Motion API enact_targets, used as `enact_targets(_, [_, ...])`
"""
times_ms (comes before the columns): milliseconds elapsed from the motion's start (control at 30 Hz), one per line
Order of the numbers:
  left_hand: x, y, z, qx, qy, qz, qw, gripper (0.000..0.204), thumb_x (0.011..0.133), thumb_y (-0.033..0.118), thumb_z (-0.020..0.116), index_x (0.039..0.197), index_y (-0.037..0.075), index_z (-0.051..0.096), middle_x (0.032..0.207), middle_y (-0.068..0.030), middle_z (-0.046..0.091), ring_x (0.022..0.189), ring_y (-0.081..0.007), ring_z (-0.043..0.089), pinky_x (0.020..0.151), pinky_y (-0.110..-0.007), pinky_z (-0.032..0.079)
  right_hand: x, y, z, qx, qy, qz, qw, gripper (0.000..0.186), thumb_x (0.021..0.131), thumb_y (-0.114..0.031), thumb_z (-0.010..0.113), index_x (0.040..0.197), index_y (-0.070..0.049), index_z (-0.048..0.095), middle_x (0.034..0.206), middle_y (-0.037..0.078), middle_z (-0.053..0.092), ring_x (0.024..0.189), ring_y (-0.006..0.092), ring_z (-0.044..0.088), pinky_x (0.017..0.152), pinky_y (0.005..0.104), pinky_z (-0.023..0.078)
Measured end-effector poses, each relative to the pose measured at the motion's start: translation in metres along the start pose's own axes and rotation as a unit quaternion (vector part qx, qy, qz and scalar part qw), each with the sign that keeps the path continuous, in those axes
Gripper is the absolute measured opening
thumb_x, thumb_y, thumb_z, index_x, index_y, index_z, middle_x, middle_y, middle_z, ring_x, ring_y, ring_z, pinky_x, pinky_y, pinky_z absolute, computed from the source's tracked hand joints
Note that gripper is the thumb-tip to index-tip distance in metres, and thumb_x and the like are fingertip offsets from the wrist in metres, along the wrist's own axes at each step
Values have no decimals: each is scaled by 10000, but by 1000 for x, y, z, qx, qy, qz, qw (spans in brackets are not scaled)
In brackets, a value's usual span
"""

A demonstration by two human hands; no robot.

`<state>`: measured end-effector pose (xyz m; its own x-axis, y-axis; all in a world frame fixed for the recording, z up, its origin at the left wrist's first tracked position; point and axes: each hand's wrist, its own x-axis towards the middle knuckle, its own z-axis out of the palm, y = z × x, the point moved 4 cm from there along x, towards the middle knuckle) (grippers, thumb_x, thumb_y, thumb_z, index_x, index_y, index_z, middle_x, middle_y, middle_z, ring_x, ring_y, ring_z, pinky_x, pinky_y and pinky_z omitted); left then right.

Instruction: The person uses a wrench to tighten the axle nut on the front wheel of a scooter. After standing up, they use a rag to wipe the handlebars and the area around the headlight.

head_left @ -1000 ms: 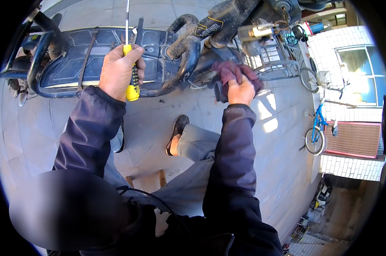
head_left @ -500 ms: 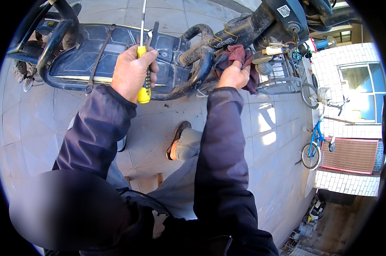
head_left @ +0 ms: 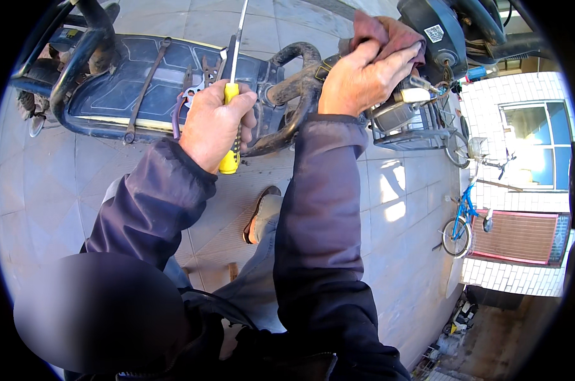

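Observation:
My left hand (head_left: pixel 212 124) is closed round the yellow handle of a screwdriver (head_left: pixel 229 162), its long metal shaft pointing up and away. It hovers over the near edge of the footboard (head_left: pixel 106 95) of a dirty electric scooter. To the right, my right hand (head_left: pixel 360 82) presses a dark red rag (head_left: pixel 399 39) onto the scooter's slanted front tube, which is partly hidden behind the hand. Beside my left hand, pliers (head_left: pixel 189 95) lie on the footboard. A long dark wrench (head_left: pixel 148 89) lies across it farther left.
Loose wires with a pale connector (head_left: pixel 416 95) hang by the scooter's front, above a black metal rack (head_left: pixel 411 136). Bent tubular guard bars (head_left: pixel 300 54) rise beside the footboard. Grey paving (head_left: pixel 389 254) surrounds it. A blue bicycle (head_left: pixel 465 216) stands by the white brick wall.
My right hand has moved up and right along the front tube with the rag. My left hand has shifted slightly right and nearer with the screwdriver, uncovering the pliers.

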<state>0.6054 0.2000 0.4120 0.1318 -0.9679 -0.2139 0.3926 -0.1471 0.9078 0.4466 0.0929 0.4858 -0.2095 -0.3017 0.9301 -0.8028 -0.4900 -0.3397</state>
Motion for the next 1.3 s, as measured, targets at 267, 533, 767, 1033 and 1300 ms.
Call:
enact_targets(267, [4,0,-8,-2,10,-5,1000,181,903,190,586,965,25,548,689,-39,550,530,-116,529,477,-259,443,-22,19,13,-76,-14,103,992,679,872,-267,620,1354,133,357,1287,384,448,1201,475,479,990,471,423])
enact_targets(533, [4,4,-11,-23,9,-4,1000,176,907,186,585,967,24,551,690,-38,553,527,-117,530,477,-259,446,-54,71,-6,-105,-63,223,967,350,861,-241,680,1027,61,621,966,258,617,850,417,630,743,461,509])
enact_targets(767, [3,-1,-9,-4,-11,8,1000,167,905,175,569,950,14,556,700,-43,557,542,-121,533,478,-266,445,-6,1,1,-1,-9,-53,999,339,846,-155,661,1095,64,590,1032,243,580,964,448,564,838,460,471])
enact_targets(1033, [13,10,-43,-19,54,62,996,169,895,170,587,942,9,569,711,-47,569,565,-127,541,500,-274,463,-41,36,-4,-46,-293,119,948,331,744,-220,705,1013,-28,703,897,242,675,885,403,651,808,434,502])
enact_targets(1300, [-13,15,-71,6,78,80,994,174,896,174,591,967,16,575,744,-37,584,595,-124,565,508,-277,489,-22,32,-69,312,-288,298,855,172,788,-24,682,953,25,690,872,55,698,763,139,632,743,273,489])
